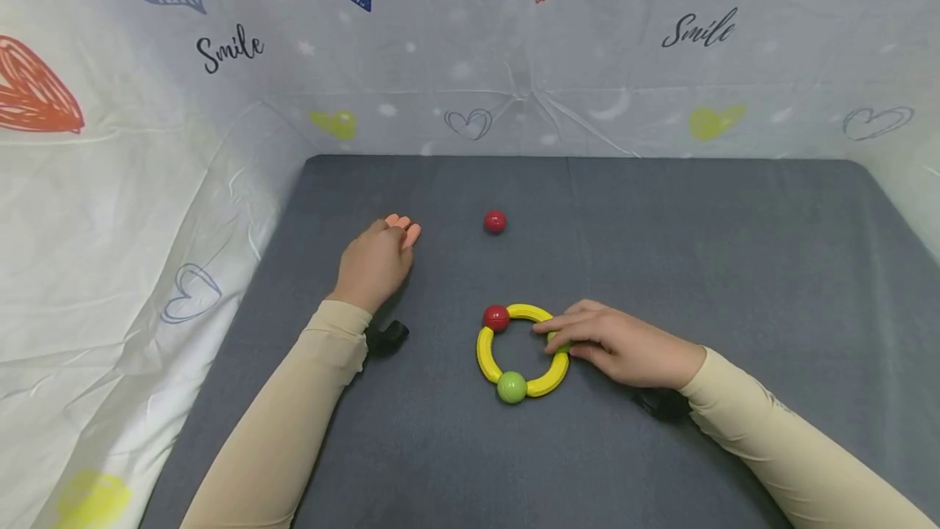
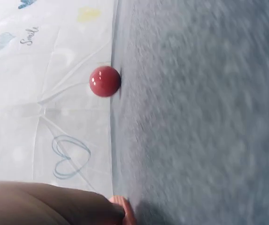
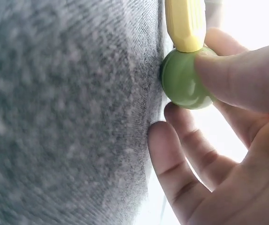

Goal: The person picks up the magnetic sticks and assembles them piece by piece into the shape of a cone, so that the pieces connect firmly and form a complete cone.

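A ring of yellow curved pieces (image 1: 547,382) joined by balls lies on the table. A red ball (image 1: 495,317) sits at its upper left and a green ball (image 1: 512,387) at its lower edge. On the ring's right side my right hand (image 1: 631,341) pinches another green ball (image 3: 183,82) between thumb and fingers, beside the end of a yellow piece (image 3: 186,26). A loose red ball (image 1: 495,221) rests farther back, also seen as a red ball (image 2: 104,81) in the left wrist view. To its left, my left hand (image 1: 376,264) has loosely bent fingers and holds nothing visible.
Dark grey cloth covers the table (image 1: 734,268). Behind its back edge hangs a white curtain (image 1: 411,64) printed with hearts and the word Smile, which also runs down the left side. Dark wrist-worn pieces (image 1: 387,338) stick out under the sleeves.
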A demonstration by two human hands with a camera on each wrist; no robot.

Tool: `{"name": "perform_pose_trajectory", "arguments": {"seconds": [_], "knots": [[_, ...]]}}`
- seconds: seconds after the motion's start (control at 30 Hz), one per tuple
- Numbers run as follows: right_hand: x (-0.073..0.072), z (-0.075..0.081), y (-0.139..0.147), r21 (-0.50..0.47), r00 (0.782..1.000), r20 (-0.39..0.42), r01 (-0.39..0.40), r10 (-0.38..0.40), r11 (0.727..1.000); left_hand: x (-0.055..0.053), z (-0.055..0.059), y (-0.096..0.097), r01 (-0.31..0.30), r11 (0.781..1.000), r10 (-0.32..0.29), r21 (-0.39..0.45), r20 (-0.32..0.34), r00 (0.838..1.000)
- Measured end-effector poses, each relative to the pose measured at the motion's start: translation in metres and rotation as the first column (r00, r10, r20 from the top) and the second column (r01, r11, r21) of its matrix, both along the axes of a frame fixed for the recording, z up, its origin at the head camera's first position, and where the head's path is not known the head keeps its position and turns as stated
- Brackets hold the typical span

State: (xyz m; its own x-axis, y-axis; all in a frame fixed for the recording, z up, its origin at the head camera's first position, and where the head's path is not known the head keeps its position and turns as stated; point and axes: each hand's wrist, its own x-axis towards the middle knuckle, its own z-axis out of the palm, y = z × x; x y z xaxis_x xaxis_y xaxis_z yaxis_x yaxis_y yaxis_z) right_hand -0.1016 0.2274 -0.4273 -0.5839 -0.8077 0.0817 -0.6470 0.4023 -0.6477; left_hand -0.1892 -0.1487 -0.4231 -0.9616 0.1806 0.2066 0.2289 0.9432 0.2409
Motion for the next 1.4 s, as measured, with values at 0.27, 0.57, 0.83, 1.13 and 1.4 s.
{"name": "perform_pose_trajectory", "arguments": {"seconds": [0.27, 0.57, 0.83, 1.13, 1.4], "knots": [[0.000, 0.005, 0.006, -0.060, 1.000, 0.005, -0.007, 0.007, 0.998, 0.004, 0.009, 0.010, 0.024, 0.985, -0.065, 0.171, 0.238, 0.969], [0.000, 0.008, 0.006, -0.064, 0.980, -0.057, 0.186, -0.190, 0.980, 0.012, 0.019, 0.019, 0.019, 0.976, -0.115, 0.217, 0.443, 0.889], [-0.001, 0.006, 0.003, 0.015, 0.974, 0.001, 0.226, -0.226, 0.974, 0.027, 0.032, 0.035, 0.171, 0.915, -0.324, 0.367, 0.412, 0.852], [-0.003, 0.004, -0.001, 0.038, 0.976, 0.024, 0.215, -0.216, 0.976, 0.047, 0.044, 0.050, 0.356, 0.760, -0.555, 0.544, 0.258, 0.791], [-0.002, 0.002, -0.001, 0.034, 0.976, 0.032, 0.215, -0.216, 0.976, 0.055, 0.041, 0.060, 0.417, 0.684, -0.642, 0.598, 0.224, 0.733]]}}
